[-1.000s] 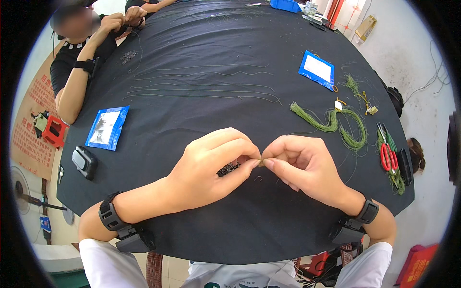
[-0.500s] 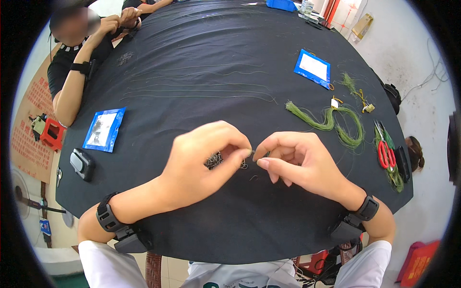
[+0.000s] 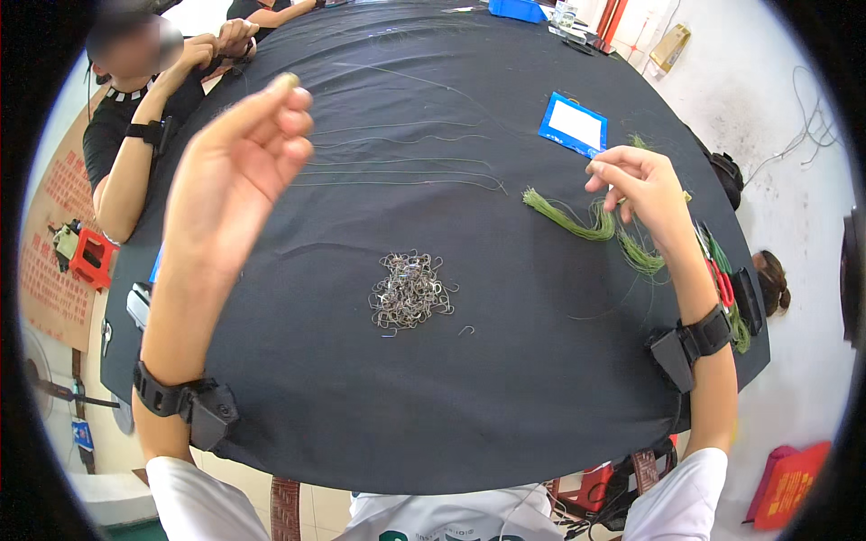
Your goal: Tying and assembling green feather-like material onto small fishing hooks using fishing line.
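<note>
My left hand (image 3: 236, 176) is raised over the left of the table, its thumb and forefinger pressed together at the tips. Close to that pinch begins a thin green line (image 3: 424, 82), which curves over the cloth to the right; the exact grip on it is too fine to see. My right hand (image 3: 648, 185) is lifted by a bundle of green line (image 3: 568, 218), fingers curled and pinched; anything in them is hidden. Between my forearms lies a heap of metal fishing hooks (image 3: 410, 293), with one loose hook (image 3: 466, 330) beside it.
Several separate line lengths (image 3: 397, 171) lie across the black tablecloth (image 3: 433, 406). A blue-edged packet (image 3: 574, 124) lies beyond my right hand. Red-handled scissors (image 3: 724, 287) are at the right edge, a grey-black case (image 3: 139, 305) at the left. Another person (image 3: 126, 171) sits far left.
My hands have parted from above the hooks: the left went up and left, the right up and right. A further thin line now stretches over the far cloth, and the hook heap is uncovered.
</note>
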A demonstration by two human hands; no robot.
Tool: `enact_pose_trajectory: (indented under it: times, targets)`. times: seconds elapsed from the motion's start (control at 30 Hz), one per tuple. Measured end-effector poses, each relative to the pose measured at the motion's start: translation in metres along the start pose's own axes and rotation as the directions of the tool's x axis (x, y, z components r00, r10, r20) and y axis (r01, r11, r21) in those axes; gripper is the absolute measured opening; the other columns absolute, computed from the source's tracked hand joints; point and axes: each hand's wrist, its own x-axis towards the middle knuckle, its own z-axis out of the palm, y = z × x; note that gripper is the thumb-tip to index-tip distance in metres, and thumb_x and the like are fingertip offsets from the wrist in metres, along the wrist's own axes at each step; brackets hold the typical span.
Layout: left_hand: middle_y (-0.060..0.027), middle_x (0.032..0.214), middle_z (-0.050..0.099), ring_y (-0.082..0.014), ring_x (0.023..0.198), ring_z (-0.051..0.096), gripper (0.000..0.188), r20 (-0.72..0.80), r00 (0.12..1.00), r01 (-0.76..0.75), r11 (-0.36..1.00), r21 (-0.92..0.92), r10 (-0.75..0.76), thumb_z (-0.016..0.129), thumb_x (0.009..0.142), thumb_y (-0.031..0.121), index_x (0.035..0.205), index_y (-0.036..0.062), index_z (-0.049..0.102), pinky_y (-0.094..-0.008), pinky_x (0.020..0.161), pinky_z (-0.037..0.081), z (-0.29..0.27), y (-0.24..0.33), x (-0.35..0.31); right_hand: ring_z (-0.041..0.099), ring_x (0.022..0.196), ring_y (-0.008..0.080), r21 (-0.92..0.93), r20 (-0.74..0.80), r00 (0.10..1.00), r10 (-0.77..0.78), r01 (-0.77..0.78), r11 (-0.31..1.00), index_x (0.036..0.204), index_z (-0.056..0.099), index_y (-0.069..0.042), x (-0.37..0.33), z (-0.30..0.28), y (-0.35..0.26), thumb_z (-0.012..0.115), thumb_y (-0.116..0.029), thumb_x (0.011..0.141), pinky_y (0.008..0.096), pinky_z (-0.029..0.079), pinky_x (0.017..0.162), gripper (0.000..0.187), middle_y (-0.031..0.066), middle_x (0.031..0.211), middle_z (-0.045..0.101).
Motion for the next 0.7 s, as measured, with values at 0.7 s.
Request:
enact_pose_trajectory:
  times: [0.7]
  targets:
    - [-0.0097,0.095,0.057,-0.0136,0.08,0.055,0.022,0.019,0.988,-0.152,0.988,-0.02,0.152,0.054,0.091,0.006,0.111,-0.0039,0.054,-0.0215,0.062,0.047,-0.026,0.044,0.011,0.047,0.051,0.0046,0.266,0.191,0.975,0.111,-0.16,0.951,0.093,0.065,-0.003,0.013,-0.016,0.022,0.052,-0.029,0.092,0.0191,0.037,0.046,0.029,-0.0036,0.063,0.054]
